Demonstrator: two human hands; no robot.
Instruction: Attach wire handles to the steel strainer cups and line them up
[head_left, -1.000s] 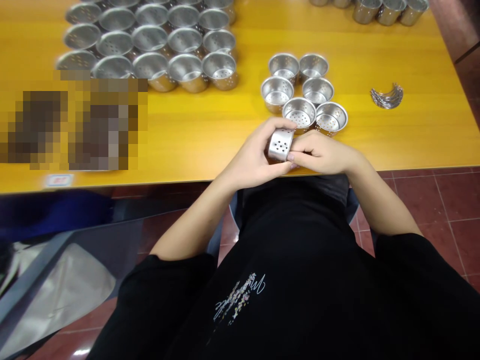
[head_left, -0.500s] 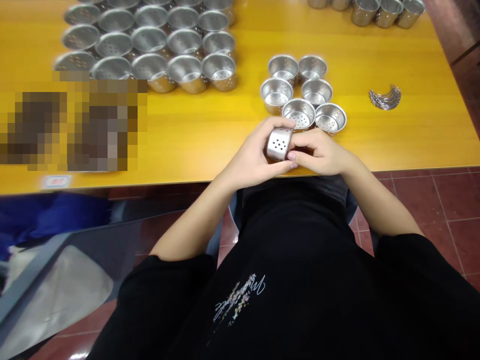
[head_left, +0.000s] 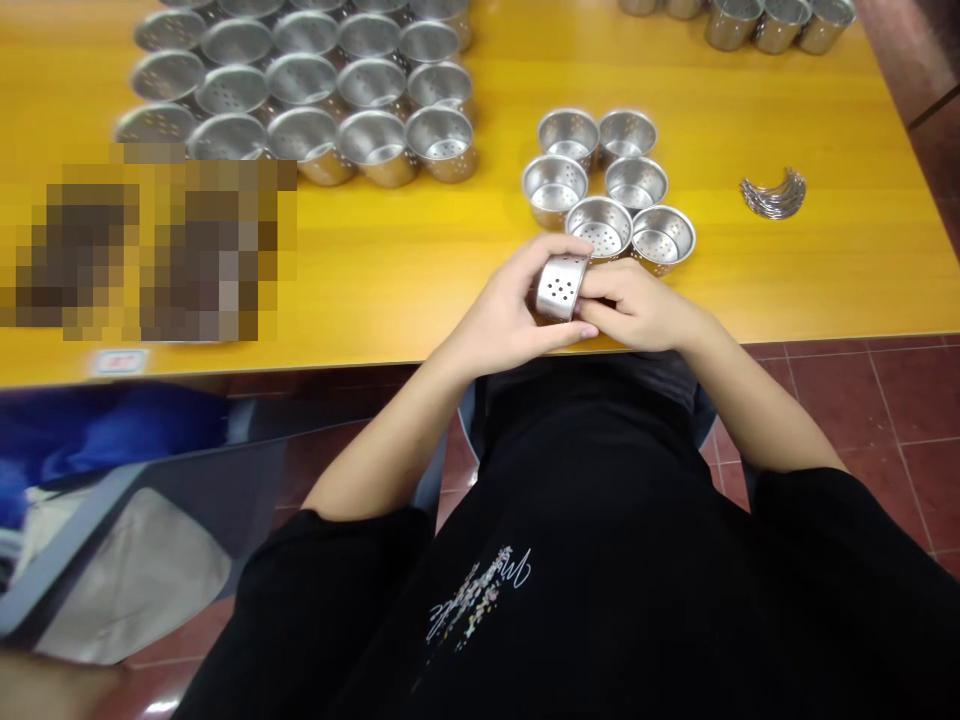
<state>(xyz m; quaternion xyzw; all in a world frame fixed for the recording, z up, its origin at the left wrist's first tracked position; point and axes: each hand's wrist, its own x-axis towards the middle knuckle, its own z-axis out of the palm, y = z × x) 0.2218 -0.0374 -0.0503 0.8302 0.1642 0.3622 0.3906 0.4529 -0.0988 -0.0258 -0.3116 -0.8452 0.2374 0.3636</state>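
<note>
My left hand (head_left: 517, 310) is closed around a small perforated metal cup (head_left: 559, 288), fingers over its top and thumb beneath. The cup is tipped on its side just above the table's front edge, its holed bottom facing left and its mouth towards my right hand (head_left: 645, 305). The fingers of that hand are bent together at the cup's mouth; their tips, and anything between them, are hidden. Just beyond my hands stands a small group of the same cups, upright and open, the nearest being a cup (head_left: 600, 228) and another cup (head_left: 664, 238).
A pile of curved thin wire pieces (head_left: 774, 195) lies to the right on the yellow table (head_left: 750, 290). Rows of metal cups (head_left: 375, 140) fill the back left, and more cups (head_left: 780, 22) stand back right. A blurred-out patch (head_left: 202, 260) and small label (head_left: 121, 361) are at left.
My right thumb tip has slipped out of sight behind my left thumb. The cup stays in my left hand almost unmoved. A blurred skin-toned shape has appeared at the lower left.
</note>
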